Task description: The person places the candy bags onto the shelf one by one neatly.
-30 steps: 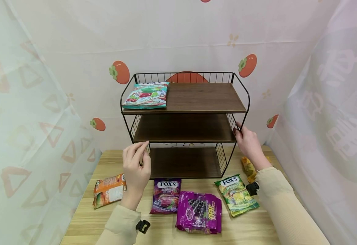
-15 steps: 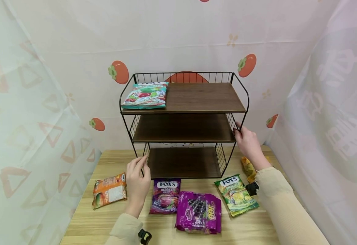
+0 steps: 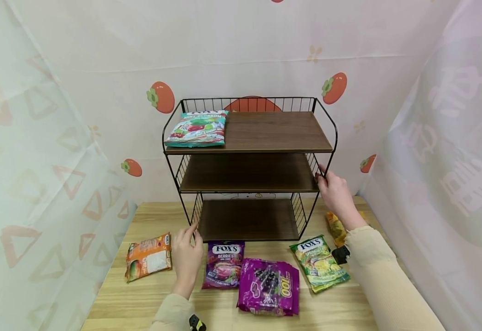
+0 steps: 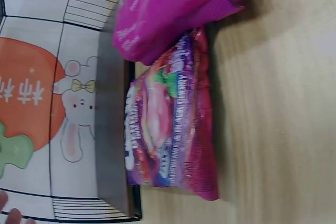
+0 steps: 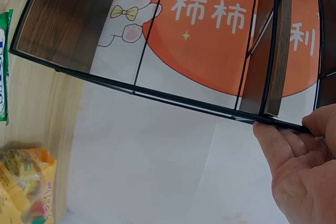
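A three-tier rack (image 3: 249, 133) with dark wood shelves and a black wire frame stands on the table. My right hand (image 3: 335, 192) grips its right side post at middle-shelf height; in the right wrist view the thumb and fingers (image 5: 273, 140) are at the black frame. Low beside the rack's left front post is my left hand (image 3: 187, 255), fingers loosely bent and holding nothing visible; whether it touches the post cannot be told. Just right of it lies a purple Fox's Berries candy bag (image 3: 223, 266). A teal Fox's candy bag (image 3: 199, 129) rests at the left of the top shelf.
On the wooden table (image 3: 117, 303) lie a magenta candy bag (image 3: 267, 287), a green Fox's bag (image 3: 319, 264), an orange bag (image 3: 149, 257) left of my left hand, and a yellow bag (image 3: 336, 227) partly behind my right forearm. Printed cloth (image 3: 245, 41) hangs behind the rack.
My left hand has moved down along the rack's left side, from middle-shelf height to near the bottom shelf. My right hand stays on the right post.
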Demonstrator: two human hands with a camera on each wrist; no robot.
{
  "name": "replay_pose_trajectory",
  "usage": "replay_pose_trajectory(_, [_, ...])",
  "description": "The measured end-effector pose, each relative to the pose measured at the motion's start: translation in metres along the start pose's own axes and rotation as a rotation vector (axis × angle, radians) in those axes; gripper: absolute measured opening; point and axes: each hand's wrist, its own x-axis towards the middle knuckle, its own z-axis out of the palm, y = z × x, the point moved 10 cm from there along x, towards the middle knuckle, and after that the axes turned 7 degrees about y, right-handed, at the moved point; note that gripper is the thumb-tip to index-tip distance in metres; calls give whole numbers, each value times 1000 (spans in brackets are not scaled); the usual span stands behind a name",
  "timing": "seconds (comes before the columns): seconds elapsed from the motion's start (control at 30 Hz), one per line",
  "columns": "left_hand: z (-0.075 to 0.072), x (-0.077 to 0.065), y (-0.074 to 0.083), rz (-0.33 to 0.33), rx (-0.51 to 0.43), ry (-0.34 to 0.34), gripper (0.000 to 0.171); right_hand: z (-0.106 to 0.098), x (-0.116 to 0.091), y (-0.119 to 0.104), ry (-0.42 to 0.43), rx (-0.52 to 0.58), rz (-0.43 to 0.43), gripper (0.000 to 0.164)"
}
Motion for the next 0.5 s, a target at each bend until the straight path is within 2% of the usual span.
replay_pose_trajectory(0.13, [15,-10,-23,-128,83,-139,32,0,-1,1,-2,1,2,43])
replay_pose_trajectory(0.3, [33,-24,-47,-278,126,-322,43,-1,-1,2,3,1,7,43])
replay_pose_trajectory(0.4, [39,-34,-59,-356,150,-405,50,-2,-1,1,8,-2,7,43])
replay_pose_trajectory(0.5, [42,-41,-66,-397,182,-454,56,-1,-1,0,12,-5,2,42])
